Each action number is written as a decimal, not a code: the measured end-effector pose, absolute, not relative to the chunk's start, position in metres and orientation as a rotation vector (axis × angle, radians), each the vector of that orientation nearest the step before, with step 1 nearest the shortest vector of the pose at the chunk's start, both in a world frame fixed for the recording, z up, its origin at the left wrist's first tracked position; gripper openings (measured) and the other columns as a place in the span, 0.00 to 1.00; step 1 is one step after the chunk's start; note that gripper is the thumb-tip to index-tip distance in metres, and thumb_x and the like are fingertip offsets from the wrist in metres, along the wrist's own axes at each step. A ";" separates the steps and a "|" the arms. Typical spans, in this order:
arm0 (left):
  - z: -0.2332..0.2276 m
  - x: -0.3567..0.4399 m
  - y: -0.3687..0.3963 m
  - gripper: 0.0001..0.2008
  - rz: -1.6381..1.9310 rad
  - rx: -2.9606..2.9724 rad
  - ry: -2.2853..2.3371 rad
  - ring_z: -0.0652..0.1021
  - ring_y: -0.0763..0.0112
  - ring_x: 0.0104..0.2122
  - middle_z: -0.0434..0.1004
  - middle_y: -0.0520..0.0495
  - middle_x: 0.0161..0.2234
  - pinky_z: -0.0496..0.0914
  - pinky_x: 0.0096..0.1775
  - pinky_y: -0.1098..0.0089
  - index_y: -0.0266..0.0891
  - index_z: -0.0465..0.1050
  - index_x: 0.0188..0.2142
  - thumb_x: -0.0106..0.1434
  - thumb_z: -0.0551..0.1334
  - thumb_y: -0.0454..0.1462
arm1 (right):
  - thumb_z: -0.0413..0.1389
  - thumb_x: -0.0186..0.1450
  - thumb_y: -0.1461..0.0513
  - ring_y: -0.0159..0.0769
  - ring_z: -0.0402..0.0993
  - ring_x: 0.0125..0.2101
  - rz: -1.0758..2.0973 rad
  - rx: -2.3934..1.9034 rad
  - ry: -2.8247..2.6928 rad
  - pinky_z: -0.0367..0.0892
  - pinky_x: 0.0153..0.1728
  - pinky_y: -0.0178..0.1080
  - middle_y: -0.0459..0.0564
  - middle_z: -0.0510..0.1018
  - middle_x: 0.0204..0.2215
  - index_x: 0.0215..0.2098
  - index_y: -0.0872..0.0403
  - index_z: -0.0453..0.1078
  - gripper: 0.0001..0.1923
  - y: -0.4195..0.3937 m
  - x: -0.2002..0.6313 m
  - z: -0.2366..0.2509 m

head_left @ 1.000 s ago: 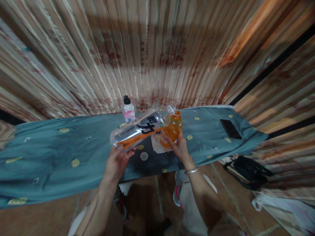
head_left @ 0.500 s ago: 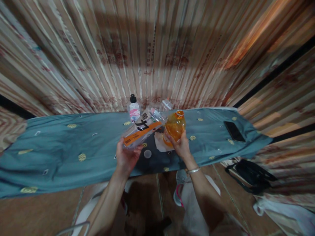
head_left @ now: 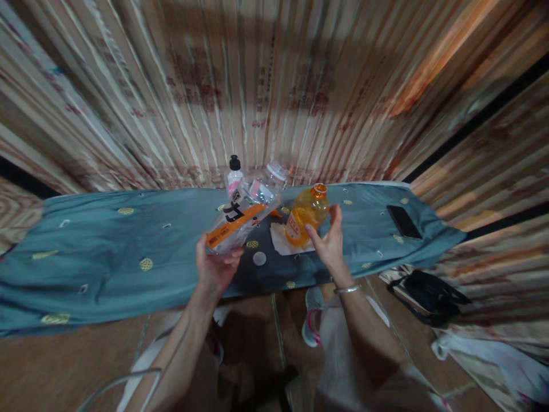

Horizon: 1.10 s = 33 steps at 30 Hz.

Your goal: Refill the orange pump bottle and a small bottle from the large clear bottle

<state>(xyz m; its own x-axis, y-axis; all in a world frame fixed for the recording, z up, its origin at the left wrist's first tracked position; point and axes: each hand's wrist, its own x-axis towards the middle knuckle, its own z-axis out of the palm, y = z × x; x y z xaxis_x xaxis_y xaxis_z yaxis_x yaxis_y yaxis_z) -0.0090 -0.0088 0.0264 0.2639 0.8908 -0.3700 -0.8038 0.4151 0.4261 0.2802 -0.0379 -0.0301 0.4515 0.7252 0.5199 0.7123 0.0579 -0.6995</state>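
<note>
My left hand grips the base of a large clear plastic bottle with an orange and black label, tilted with its open neck pointing up and away. A small orange bottle, uncapped and partly full of orange liquid, stands on a white napkin on the teal cloth. My right hand is just right of the orange bottle, fingers spread, at most brushing its side. A round white cap lies on the cloth between my hands.
The teal patterned cloth covers a long narrow table against a striped curtain. A small bottle with a black cap stands behind the large one. A black phone lies at the right end. A black bag sits on the floor at right.
The large bottle has swung from nearly level at the orange bottle's mouth to tilted up and away. My right hand set the orange bottle on the napkin and opened.
</note>
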 end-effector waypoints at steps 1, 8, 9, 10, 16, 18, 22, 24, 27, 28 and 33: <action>0.027 -0.010 -0.010 0.26 1.156 0.158 0.613 0.70 0.74 0.22 0.78 0.37 0.35 0.62 0.16 0.81 0.33 0.72 0.57 0.76 0.51 0.52 | 0.60 0.64 0.35 0.61 0.54 0.75 -0.073 -1.641 -1.306 0.55 0.71 0.67 0.71 0.55 0.75 0.78 0.57 0.40 0.60 -0.042 0.279 -0.023; 0.030 -0.009 -0.012 0.31 1.123 0.123 0.653 0.66 0.76 0.17 0.79 0.35 0.31 0.57 0.13 0.81 0.30 0.71 0.55 0.78 0.42 0.52 | 0.68 0.61 0.39 0.58 0.51 0.76 0.077 -1.337 -1.555 0.53 0.74 0.65 0.65 0.55 0.76 0.79 0.50 0.37 0.63 -0.060 0.210 0.006; 0.029 -0.009 -0.012 0.31 1.119 0.119 0.657 0.66 0.76 0.17 0.79 0.35 0.31 0.56 0.13 0.81 0.30 0.71 0.54 0.78 0.42 0.52 | 0.68 0.61 0.39 0.57 0.54 0.75 0.223 -1.291 -1.530 0.54 0.73 0.64 0.65 0.57 0.76 0.79 0.49 0.38 0.63 -0.058 0.197 0.005; 0.029 -0.008 -0.012 0.31 1.106 0.117 0.660 0.66 0.75 0.16 0.79 0.35 0.30 0.56 0.13 0.81 0.30 0.72 0.54 0.78 0.42 0.52 | 0.68 0.61 0.38 0.56 0.57 0.74 0.371 -1.242 -1.487 0.56 0.73 0.63 0.64 0.59 0.74 0.79 0.48 0.40 0.62 -0.054 0.186 0.004; 0.018 -0.004 -0.015 0.28 1.111 0.097 0.654 0.66 0.76 0.15 0.79 0.40 0.29 0.57 0.13 0.79 0.31 0.74 0.49 0.78 0.44 0.51 | 0.68 0.56 0.34 0.51 0.75 0.63 0.829 -0.998 -1.230 0.70 0.66 0.55 0.61 0.76 0.63 0.72 0.49 0.55 0.56 -0.028 0.147 0.008; 0.013 -0.004 -0.015 0.28 1.103 0.089 0.646 0.68 0.75 0.16 0.79 0.40 0.29 0.58 0.13 0.79 0.30 0.74 0.49 0.77 0.47 0.51 | 0.68 0.56 0.36 0.50 0.80 0.56 0.855 -1.032 -1.205 0.76 0.60 0.54 0.59 0.81 0.57 0.69 0.49 0.60 0.51 -0.021 0.140 0.014; 0.009 -0.007 -0.012 0.28 1.051 0.087 0.649 0.73 0.71 0.19 0.80 0.38 0.31 0.62 0.14 0.78 0.31 0.75 0.51 0.75 0.50 0.53 | 0.69 0.56 0.40 0.49 0.84 0.48 0.850 -1.122 -1.156 0.80 0.52 0.52 0.55 0.85 0.49 0.61 0.50 0.66 0.43 -0.006 0.128 0.023; 0.008 -0.009 -0.011 0.28 1.025 0.076 0.678 0.79 0.66 0.23 0.82 0.37 0.32 0.70 0.18 0.74 0.32 0.75 0.54 0.75 0.51 0.54 | 0.70 0.55 0.42 0.47 0.84 0.44 0.853 -1.139 -1.128 0.81 0.48 0.50 0.53 0.85 0.45 0.57 0.50 0.67 0.39 0.003 0.125 0.026; 0.006 -0.011 -0.009 0.26 1.092 0.061 0.704 0.85 0.59 0.35 0.85 0.38 0.39 0.81 0.33 0.65 0.36 0.74 0.58 0.75 0.53 0.52 | 0.73 0.50 0.44 0.43 0.83 0.39 0.855 -1.134 -1.062 0.81 0.43 0.46 0.49 0.85 0.40 0.49 0.49 0.69 0.36 0.015 0.121 0.028; 0.005 -0.011 -0.008 0.25 1.130 0.065 0.701 0.86 0.59 0.38 0.85 0.39 0.41 0.82 0.38 0.62 0.37 0.74 0.59 0.76 0.53 0.51 | 0.74 0.49 0.45 0.42 0.82 0.38 0.861 -1.132 -1.041 0.81 0.42 0.45 0.47 0.84 0.39 0.46 0.49 0.68 0.35 0.018 0.120 0.029; -0.009 -0.014 -0.001 0.20 1.214 0.200 0.775 0.85 0.55 0.45 0.85 0.40 0.44 0.81 0.47 0.54 0.39 0.77 0.55 0.76 0.54 0.47 | 0.74 0.47 0.47 0.39 0.78 0.34 0.872 -1.175 -1.029 0.77 0.37 0.42 0.43 0.80 0.32 0.40 0.49 0.66 0.31 0.026 0.113 0.026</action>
